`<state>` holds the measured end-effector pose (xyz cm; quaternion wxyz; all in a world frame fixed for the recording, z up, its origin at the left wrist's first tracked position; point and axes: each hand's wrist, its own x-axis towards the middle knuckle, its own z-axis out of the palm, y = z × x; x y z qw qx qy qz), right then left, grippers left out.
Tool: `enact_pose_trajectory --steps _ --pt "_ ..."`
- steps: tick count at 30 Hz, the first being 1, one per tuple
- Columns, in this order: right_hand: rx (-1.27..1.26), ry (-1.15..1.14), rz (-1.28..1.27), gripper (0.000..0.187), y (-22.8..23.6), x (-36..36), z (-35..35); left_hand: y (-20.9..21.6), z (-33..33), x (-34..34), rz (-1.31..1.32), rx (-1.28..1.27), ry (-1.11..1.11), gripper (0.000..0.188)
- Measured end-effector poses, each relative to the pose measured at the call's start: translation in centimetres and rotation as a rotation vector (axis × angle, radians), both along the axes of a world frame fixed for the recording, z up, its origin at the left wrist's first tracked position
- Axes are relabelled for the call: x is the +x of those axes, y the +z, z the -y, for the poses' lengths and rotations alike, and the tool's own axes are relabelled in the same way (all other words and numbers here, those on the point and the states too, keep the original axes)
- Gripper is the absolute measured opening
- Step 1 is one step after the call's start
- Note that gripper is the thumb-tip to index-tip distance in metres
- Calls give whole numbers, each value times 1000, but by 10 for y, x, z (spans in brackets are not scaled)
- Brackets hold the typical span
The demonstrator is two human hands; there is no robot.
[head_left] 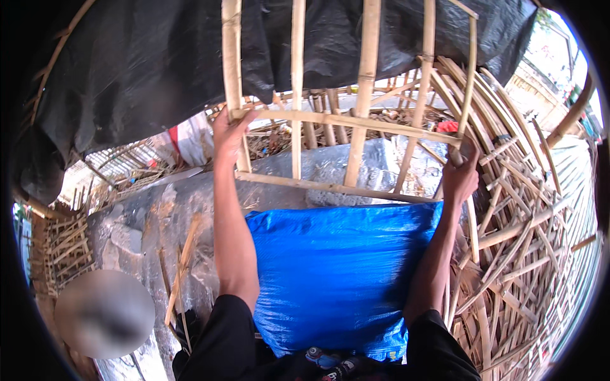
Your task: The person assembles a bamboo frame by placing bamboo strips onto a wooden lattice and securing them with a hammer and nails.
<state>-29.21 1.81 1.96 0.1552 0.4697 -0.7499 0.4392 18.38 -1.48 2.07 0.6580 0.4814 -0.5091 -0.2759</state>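
Both my arms reach forward and hold up a frame of pale bamboo strips (362, 82), with long upright slats joined by crosspieces. My left hand (230, 130) grips its left outer slat where the upper crosspiece meets it. On the other side my right hand (462, 168) is closed round the right outer slat, near that crosspiece's right end. The frame's lower crosspiece (330, 185) hangs just beyond a blue plastic sheet (337, 273), which spreads in front of my body between my forearms. The frame's top runs out of view.
A large heap of bamboo strips (508, 254) lies at my right. Black plastic sheeting (146, 70) hangs overhead at the far side. Loose sticks (183, 270) stand left of the blue sheet, near a person whose head (105, 314) is blurred. A slatted bamboo piece (67, 244) sits far left.
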Motion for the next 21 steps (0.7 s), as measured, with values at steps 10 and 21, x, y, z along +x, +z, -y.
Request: enact_pose_trajectory --steps 10,21 --pt "-4 152 7 45 -3 -10 0 -3 -7 8 -33 36 -114 24" --pt "81 159 62 46 -7 -7 1 -3 -3 10 -23 -51 -20 21"
